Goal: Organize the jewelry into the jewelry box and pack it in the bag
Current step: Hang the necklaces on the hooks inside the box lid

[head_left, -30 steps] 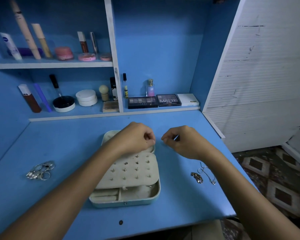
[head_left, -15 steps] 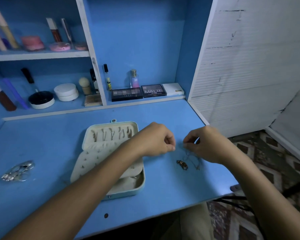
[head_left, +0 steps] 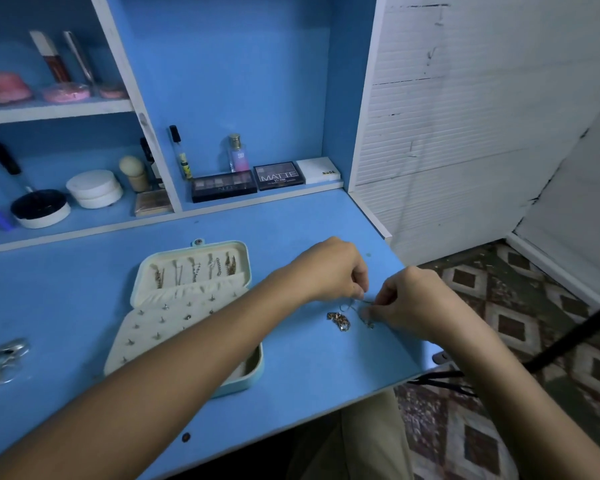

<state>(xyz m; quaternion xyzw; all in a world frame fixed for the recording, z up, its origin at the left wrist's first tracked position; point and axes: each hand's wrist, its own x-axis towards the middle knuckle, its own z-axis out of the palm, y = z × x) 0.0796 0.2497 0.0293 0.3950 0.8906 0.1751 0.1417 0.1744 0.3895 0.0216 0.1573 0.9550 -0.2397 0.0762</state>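
I see the jewelry box [head_left: 191,306] open, chains hanging in its lid, studs on its panel. My left hand [head_left: 329,270] and right hand [head_left: 407,299] both pinch a thin chain [head_left: 355,303].

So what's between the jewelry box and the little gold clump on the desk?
Only bare blue desk, crossed by the left forearm, between the jewelry box and the gold clump, in the head view.

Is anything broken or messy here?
The white wall panel right of the desk has dark cracks and scuff marks. On the blue desk, a gold chain lies in a tangled heap beside the hands, and a blurry pile of silver rings sits loose, far left of the jewelry box.
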